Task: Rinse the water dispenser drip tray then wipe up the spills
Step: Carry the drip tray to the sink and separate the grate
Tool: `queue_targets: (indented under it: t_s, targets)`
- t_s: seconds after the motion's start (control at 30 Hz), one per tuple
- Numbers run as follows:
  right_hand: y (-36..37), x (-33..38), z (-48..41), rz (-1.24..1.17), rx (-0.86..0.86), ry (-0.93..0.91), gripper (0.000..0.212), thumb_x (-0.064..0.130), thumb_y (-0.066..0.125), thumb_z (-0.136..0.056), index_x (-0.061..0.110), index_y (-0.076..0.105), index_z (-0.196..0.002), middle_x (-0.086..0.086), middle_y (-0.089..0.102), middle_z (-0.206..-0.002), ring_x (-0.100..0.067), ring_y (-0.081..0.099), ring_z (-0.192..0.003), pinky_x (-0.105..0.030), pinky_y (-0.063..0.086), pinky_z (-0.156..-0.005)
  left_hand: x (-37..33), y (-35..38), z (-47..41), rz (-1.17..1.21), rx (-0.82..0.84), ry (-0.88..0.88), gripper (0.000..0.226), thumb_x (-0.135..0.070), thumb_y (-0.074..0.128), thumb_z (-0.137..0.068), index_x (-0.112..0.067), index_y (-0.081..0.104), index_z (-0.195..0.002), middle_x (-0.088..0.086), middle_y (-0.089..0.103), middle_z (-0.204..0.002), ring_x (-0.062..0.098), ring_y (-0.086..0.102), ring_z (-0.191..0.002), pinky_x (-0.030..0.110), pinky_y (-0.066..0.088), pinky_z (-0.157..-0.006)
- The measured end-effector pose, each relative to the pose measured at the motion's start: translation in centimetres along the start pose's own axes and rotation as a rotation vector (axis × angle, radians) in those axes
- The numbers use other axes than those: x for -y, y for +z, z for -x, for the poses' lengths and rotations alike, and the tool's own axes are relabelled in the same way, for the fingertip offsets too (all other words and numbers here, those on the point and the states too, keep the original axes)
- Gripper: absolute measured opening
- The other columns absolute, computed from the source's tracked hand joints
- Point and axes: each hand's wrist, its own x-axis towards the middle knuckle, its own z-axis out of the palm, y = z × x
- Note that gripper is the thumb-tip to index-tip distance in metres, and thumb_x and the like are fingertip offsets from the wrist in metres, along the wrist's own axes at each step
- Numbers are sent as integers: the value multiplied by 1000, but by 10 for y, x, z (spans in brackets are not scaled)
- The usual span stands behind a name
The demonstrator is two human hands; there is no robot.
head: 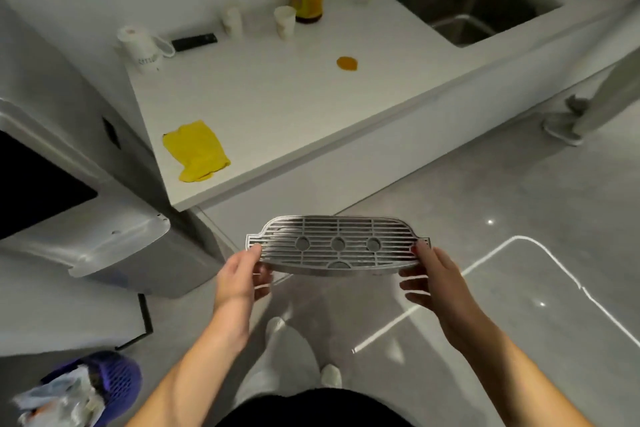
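Grey slotted tray [337, 246] held level over the floor, off the dispenser [86, 218].
Left hand [239, 274] and right hand [433, 274] each grasp a tray end; rinsing seems not begun, with cloth [195, 151], spill [346, 63] and sink [485, 10] beyond.
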Motion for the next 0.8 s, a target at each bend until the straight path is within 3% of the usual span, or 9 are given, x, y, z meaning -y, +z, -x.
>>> queue_targets:
  t_s: [0.23,0.4,0.5,0.67,0.8]
  targets:
    - [-95,27,-72,-111,-153,29,47,51,46,-105,9,63,-115,-20,72,-99,-28,70,-81,-39,57,-71,-14,137,-38,-68,206,10,16,-29,63,-101,-20,57,-90,7,58,-74,15,51,-59,26,40,-56]
    - [-155,61,-128,-180,-218,24,53,58,47,-102,11,66,-115,-16,72,-98,-26,69,-80,-40,57,-75,-34,240,-69,-135,295,70,15,-28,61,-102,-15,64,-93,6,62,-72,16,54,-62,31,41,-59]
    - [-189,88,-164,-230,-283,40,47,55,51,-101,12,66,-108,-13,71,-90,-24,68,-73,-38,55,-70,-49,298,-87,-150,376,80,21,-29,59,-103,-9,64,-97,9,64,-76,19,55,-66,32,41,-59]
    - [-244,135,-219,-266,-330,24,38,49,49,-104,14,63,-105,-10,68,-82,-19,65,-62,-34,53,-62,-81,393,-108,-171,407,81,20,-27,59,-104,-7,62,-103,7,62,-74,16,55,-63,32,43,-59]
    - [-288,162,-272,-265,-324,16,44,52,50,-103,11,66,-106,-12,70,-85,-21,67,-68,-36,54,-65,-92,463,-133,-192,431,105,24,-31,57,-105,-8,63,-102,2,65,-71,11,59,-59,30,45,-59]
